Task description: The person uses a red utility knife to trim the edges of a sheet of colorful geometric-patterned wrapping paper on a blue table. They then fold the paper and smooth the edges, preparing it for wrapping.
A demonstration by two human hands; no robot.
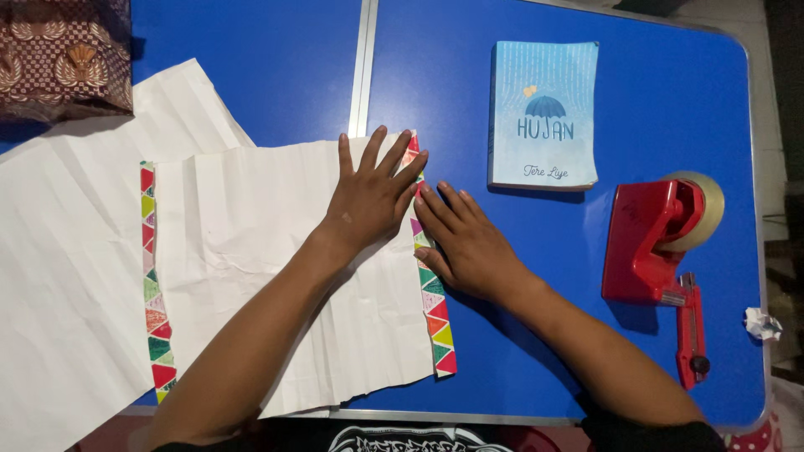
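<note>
At table centre lies the creased wrapping paper (276,251), white side up, patterned edge at 3 o'clock. Left hand (368,197) spread flat on it; right hand (469,243) flat, fingers together, on that edge. Risk: uneven pressure skews the fold. Book (544,113) at 1 o'clock, tape dispenser (653,243) at 3.

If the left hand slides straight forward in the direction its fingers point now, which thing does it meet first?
The left hand lies flat on the folded wrapping paper, fingers pointing up and slightly right. Going straight on, it would likely leave the paper's patterned edge, then cross bare blue table. The book seems to lie right of that line.
</note>
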